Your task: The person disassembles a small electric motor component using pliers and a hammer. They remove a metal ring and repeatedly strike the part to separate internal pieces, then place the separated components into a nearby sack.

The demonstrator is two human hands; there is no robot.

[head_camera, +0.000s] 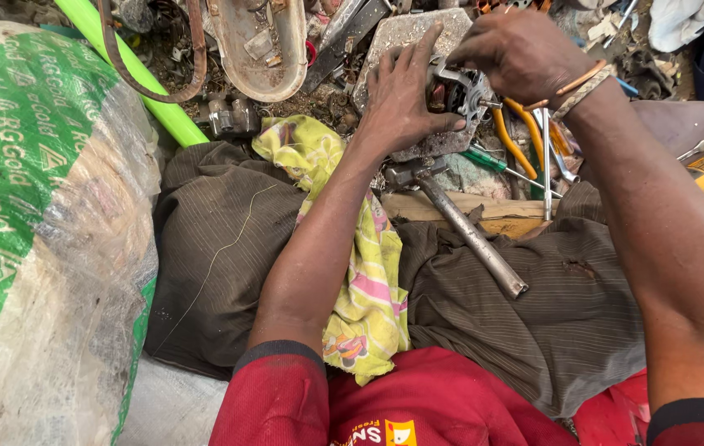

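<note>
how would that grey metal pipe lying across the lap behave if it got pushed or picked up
The metal pipe looks rigid and probably heavy for its size. Being round, it might roll, though the soft dark cloth under it likely damps that. Its dull, grimy surface suggests a fair grip.
</note>
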